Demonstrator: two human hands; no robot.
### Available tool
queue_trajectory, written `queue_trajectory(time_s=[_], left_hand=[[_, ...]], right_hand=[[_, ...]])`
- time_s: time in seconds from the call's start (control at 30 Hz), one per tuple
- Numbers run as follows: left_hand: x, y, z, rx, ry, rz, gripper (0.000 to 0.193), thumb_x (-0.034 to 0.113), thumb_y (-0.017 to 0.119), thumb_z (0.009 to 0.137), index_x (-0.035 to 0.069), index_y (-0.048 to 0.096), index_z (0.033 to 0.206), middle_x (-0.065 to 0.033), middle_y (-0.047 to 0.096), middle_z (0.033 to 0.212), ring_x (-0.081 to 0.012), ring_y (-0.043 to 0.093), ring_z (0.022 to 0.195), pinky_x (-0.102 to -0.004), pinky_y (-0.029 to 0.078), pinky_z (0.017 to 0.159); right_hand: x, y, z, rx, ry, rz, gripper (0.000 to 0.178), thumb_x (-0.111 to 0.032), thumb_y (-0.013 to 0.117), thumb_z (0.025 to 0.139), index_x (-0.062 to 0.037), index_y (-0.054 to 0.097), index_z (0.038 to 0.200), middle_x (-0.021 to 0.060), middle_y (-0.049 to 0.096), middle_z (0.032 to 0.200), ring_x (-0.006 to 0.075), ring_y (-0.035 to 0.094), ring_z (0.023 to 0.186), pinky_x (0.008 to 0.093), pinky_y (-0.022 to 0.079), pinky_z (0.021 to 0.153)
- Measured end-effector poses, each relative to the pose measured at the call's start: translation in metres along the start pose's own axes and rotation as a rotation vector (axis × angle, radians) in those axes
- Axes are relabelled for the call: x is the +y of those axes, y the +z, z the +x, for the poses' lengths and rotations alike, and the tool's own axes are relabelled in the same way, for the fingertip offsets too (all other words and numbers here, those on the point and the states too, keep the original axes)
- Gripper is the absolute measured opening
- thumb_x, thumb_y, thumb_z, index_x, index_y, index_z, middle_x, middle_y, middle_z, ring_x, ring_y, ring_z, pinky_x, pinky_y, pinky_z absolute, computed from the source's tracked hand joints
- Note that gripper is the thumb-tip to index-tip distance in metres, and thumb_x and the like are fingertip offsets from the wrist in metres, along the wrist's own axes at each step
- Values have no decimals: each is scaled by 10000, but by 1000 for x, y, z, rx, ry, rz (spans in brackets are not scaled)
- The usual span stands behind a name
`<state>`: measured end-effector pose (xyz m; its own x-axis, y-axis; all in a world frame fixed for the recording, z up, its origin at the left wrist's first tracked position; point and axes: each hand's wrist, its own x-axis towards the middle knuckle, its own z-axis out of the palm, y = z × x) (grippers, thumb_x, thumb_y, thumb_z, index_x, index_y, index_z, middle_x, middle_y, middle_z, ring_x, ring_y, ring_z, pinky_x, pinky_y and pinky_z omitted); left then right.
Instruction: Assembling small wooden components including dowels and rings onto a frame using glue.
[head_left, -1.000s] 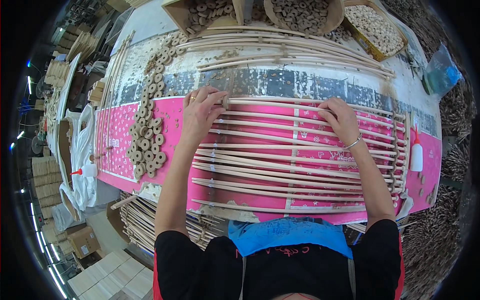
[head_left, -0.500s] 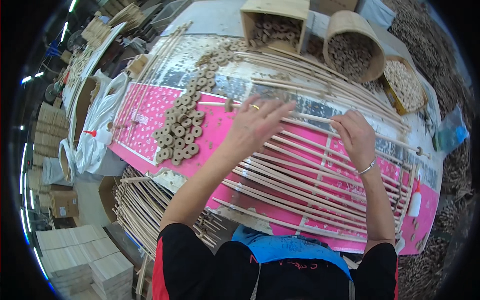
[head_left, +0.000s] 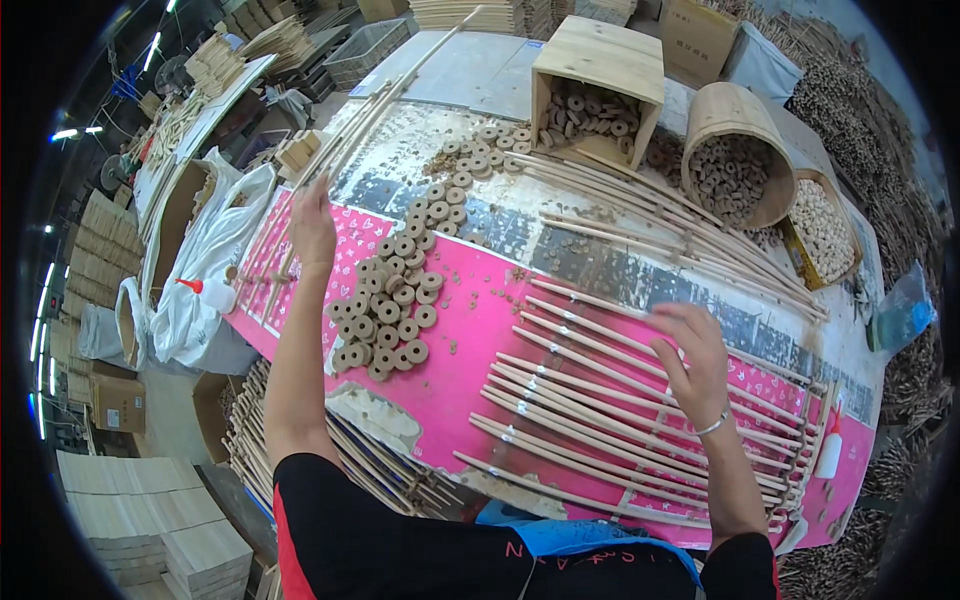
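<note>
At the left of the table my left hand (head_left: pixel 313 230) is closed round a thin wooden rod (head_left: pixel 432 50), whose far end sticks out past the other rods there. My right hand (head_left: pixel 695 350) hovers over a row of pale wooden rods (head_left: pixel 590 428), fingers apart and slightly blurred, with no rod visibly in its grasp. The rods lie side by side on the pink sheet (head_left: pixel 455 375), their right ends near a crosswise rod. Between my hands is a pile of brown wooden rings (head_left: pixel 388 318), trailing away toward the far side.
A wooden box (head_left: pixel 600 62) and a round wooden tub (head_left: pixel 735 112) hold more rings at the back. Beside them sits a tray of small pale pieces (head_left: pixel 822 230). White glue bottles with red tips stand left (head_left: pixel 213 293) and right (head_left: pixel 829 452). More rods (head_left: pixel 690 235) lie behind.
My left hand has let go of the rod held by both hands and moved left onto another rod. My right hand has released that rod and opened. The view has shifted.
</note>
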<state>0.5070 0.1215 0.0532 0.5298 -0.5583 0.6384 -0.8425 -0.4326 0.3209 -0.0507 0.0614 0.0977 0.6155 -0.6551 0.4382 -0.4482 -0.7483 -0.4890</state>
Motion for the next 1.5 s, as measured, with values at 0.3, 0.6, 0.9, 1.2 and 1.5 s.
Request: queue_trajectory(time_s=[0.3, 0.6, 0.9, 1.2, 1.5], left_hand=[[-97, 88, -2, -175, -168, 153, 277, 251, 540, 1045, 216, 701, 1268, -137, 692, 1110, -343, 664, 1061, -469, 516, 894], [-184, 99, 19, -213, -88, 163, 335, 202, 535, 1026, 86, 677, 1307, -189, 698, 1223, -389, 650, 1122, -484, 502, 971], [-15, 87, -6, -202, 209, -102, 459, 69, 707, 903, 123, 655, 1356, -130, 695, 1205, -300, 686, 1049, -400, 534, 921], [133, 58, -62, -740, 338, -18, 310, 284, 780, 878, 75, 731, 1102, -95, 684, 1155, -304, 643, 1045, -423, 516, 896], [156, 69, -67, -764, 175, -37, 342, 309, 801, 807, 72, 717, 1039, -123, 718, 935, -312, 695, 898, -433, 530, 793]], right_hand=[[44, -13, -50, 30, 341, -18, 183, -31, 687, 898, -19, 742, 1071, 125, 698, 1099, 289, 639, 1049, 382, 486, 937], [84, -25, -56, 25, 359, -172, 190, -26, 672, 917, -13, 725, 1098, 146, 699, 1106, 319, 650, 1078, 387, 498, 946], [123, -27, -88, -43, 414, -206, 327, -72, 724, 874, -30, 703, 1198, 143, 670, 1189, 331, 612, 1117, 402, 472, 992], [149, -27, -97, -15, 352, -178, 151, -70, 740, 826, -24, 698, 963, 107, 638, 967, 318, 588, 941, 397, 463, 848], [157, -32, -96, 31, 427, -3, 113, -65, 718, 854, -26, 692, 958, 98, 648, 920, 294, 608, 898, 382, 472, 816]])
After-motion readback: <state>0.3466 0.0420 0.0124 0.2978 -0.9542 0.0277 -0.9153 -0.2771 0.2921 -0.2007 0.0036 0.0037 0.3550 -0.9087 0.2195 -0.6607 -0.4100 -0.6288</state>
